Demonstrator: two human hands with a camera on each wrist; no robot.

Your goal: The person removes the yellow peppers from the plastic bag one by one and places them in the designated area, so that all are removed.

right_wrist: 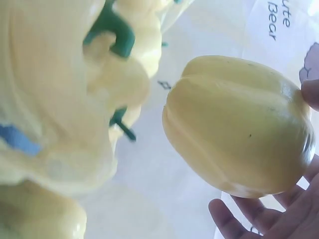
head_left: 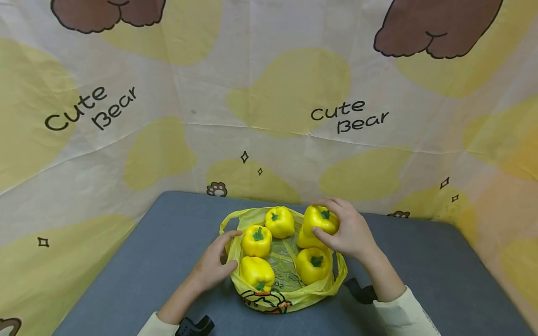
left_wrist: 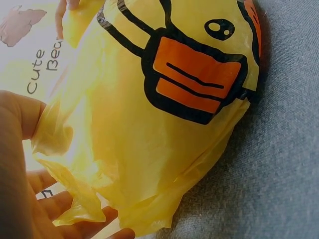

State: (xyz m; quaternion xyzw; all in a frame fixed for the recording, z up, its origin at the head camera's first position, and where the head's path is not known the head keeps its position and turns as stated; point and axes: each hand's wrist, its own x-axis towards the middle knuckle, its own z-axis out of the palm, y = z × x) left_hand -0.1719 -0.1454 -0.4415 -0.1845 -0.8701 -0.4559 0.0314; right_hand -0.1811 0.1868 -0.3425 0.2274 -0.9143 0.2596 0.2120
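My right hand (head_left: 350, 229) grips a yellow bell pepper (head_left: 316, 218) between thumb and fingers, above the right side of a yellow plastic bag (head_left: 282, 261). Another yellow pepper (head_left: 306, 240) shows partly beneath the held one. At the bag's left rim, my left hand (head_left: 212, 262) touches the plastic with its thumb and loosely spread fingers. Several more yellow peppers with green stems sit in the wide-mouthed bag, among them one at the back (head_left: 279, 222) and one at front left (head_left: 257, 273). In the left wrist view the bag's cartoon print (left_wrist: 194, 74) faces the camera.
The bag stands on a grey table (head_left: 176, 228). A printed backdrop (head_left: 273, 154) hangs close behind the table's far edge. Bag handle loops stick out at left and right (head_left: 341, 275). Black wrist devices (head_left: 195, 325) are on both forearms.
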